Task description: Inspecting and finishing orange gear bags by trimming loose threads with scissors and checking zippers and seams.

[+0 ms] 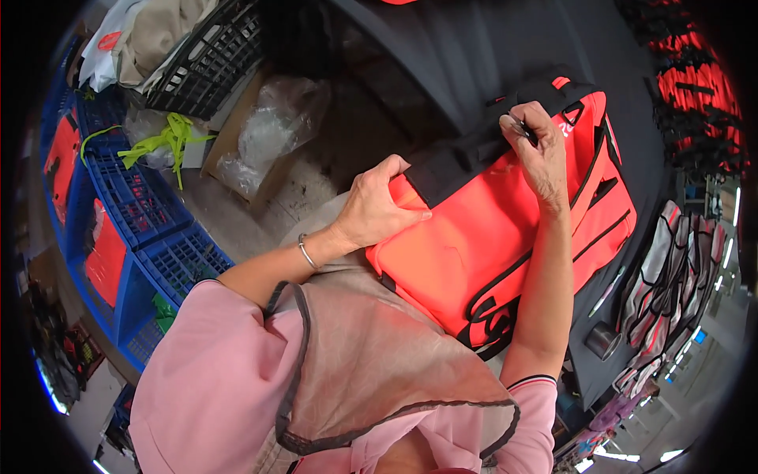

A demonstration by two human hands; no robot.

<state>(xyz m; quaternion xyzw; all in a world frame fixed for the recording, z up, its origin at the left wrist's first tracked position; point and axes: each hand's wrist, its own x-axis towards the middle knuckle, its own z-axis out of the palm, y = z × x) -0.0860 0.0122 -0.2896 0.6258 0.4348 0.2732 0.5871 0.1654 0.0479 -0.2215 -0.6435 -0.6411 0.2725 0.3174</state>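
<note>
- Red-orange bag (pixel 466 229): lies in front of the person, partly over the near side of the dark table (pixel 505 47), its lower-left corner close to the lap.
- Long axis: slants across the view, from lower left near the body up to the far right; the end with white print and a black triangular fitting points away to the upper right.
- Broad plain face turned up; black edging (pixel 450 170) runs along the upper-left side, black zips and loops (pixel 493 320) along the lower-right side.
- Left hand (pixel 371 201): grasps the bag's upper-left corner, thumb flat on the red face, fingers at the black edging (a metal bracelet (pixel 306 251) sits on this wrist).
- Right hand (pixel 541 150): fingers curled in a pinch round a small dark item (pixel 525 136), over the far end of the bag; what the item is, I cannot tell.
- Right of the bag, on the table: a metal cup (pixel 604 341), a slim pale pen-like object (pixel 608 292), a pile of grey and white edged pieces (pixel 671 276).
- Left, well apart: blue crates (pixel 134 189), yellow-green strips (pixel 170 142), clear plastic (pixel 272 130), a black basket (pixel 205 71) filled with cloth.
</note>
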